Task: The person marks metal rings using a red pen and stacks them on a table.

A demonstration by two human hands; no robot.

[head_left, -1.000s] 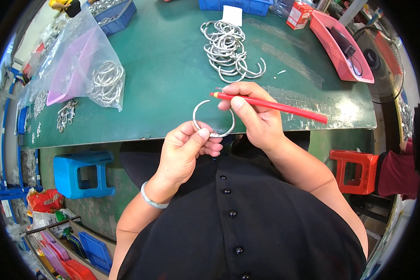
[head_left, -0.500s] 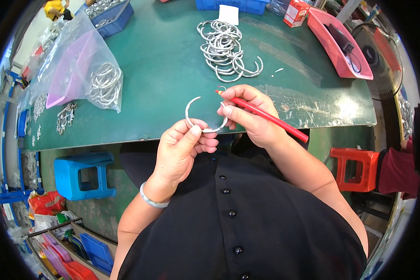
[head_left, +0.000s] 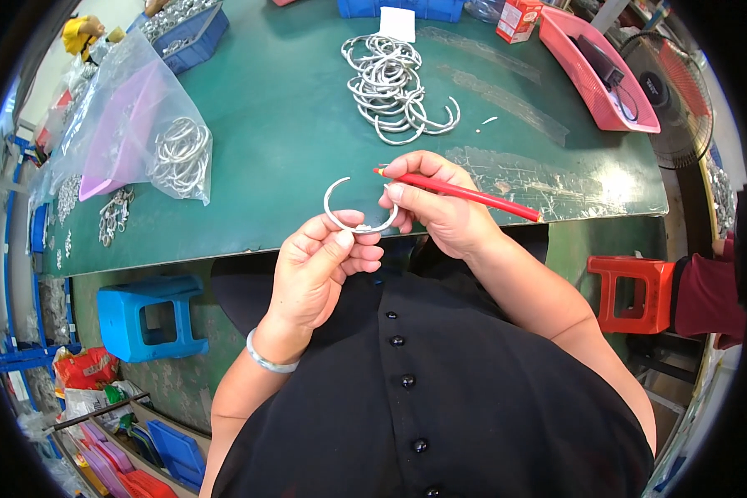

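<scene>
One green tabletop [head_left: 266, 108] fills the upper half of the frame, with a loose heap of silvery rings [head_left: 388, 79] at upper centre. Both hands are near the middle of the frame, by the tabletop's near edge. The left hand [head_left: 311, 266] is closed in a pinch, its thumb and curled fingers gripping the bottom of a single open ring. The right hand [head_left: 448, 217] is partly closed, thumb and forefinger bent around a red pencil, with its fingertips at the ring's right-hand end. The pencil [head_left: 485, 198] slants from the centre towards the right, its red point to the left beyond a narrow yellowish band. At the centre of the frame, the open ring [head_left: 327, 201] is slim, silvery-grey and C-shaped, with its gap at the top; its surface looks slightly uneven near the left thumb, though the detail is too small to tell.
</scene>
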